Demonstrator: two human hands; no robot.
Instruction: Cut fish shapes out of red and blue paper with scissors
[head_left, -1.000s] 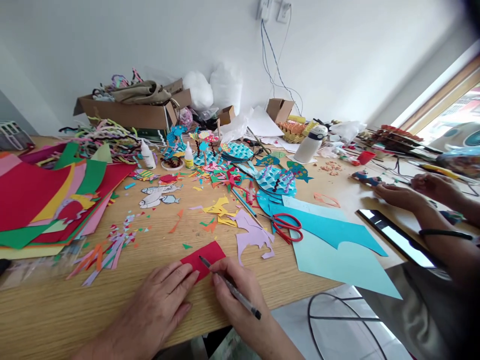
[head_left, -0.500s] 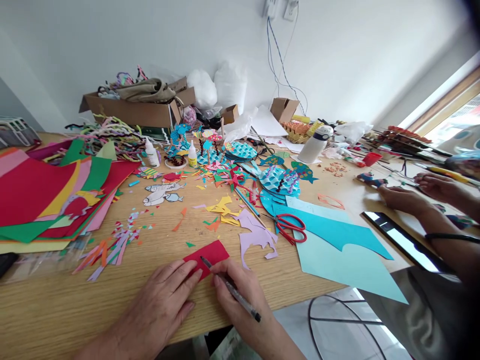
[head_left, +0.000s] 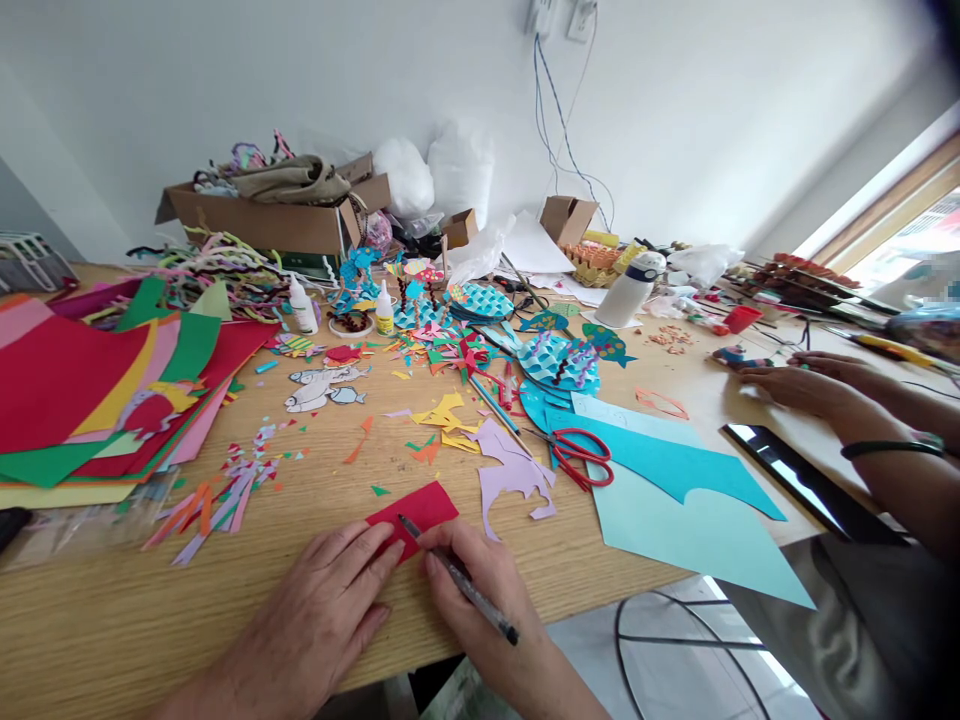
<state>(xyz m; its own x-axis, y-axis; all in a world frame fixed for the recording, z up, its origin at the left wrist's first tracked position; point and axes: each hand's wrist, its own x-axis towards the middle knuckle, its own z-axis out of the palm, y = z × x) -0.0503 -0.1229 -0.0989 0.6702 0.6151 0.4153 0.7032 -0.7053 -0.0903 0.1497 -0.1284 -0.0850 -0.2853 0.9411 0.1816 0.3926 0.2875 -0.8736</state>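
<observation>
A small red piece of paper (head_left: 429, 506) lies flat on the wooden table near its front edge. My left hand (head_left: 319, 600) rests with fingers stretched out, their tips pressing the paper's left side. Between the fingers of my right hand (head_left: 484, 590) is a pen (head_left: 466, 588) with a dark clear barrel, its tip on or just over the red paper. Part of the paper's lower edge is hidden by my fingers. Just to the right lies a cut lilac paper scrap (head_left: 506, 470), and beyond it red-handled scissors (head_left: 577, 455) rest partly on blue paper (head_left: 660, 450).
Coloured sheets (head_left: 75, 380) are stacked at left, beside paper strips (head_left: 225, 500). Paper fish cutouts (head_left: 326, 385), glue bottles (head_left: 302, 308) and a white bottle (head_left: 630, 290) stand or lie farther back. At right are a co-worker's hands (head_left: 795, 385) and a black phone (head_left: 806, 480).
My pen tip has shifted very slightly left on the red paper, while my left hand stays put. The co-worker's hands have moved farther away and flattened toward the table.
</observation>
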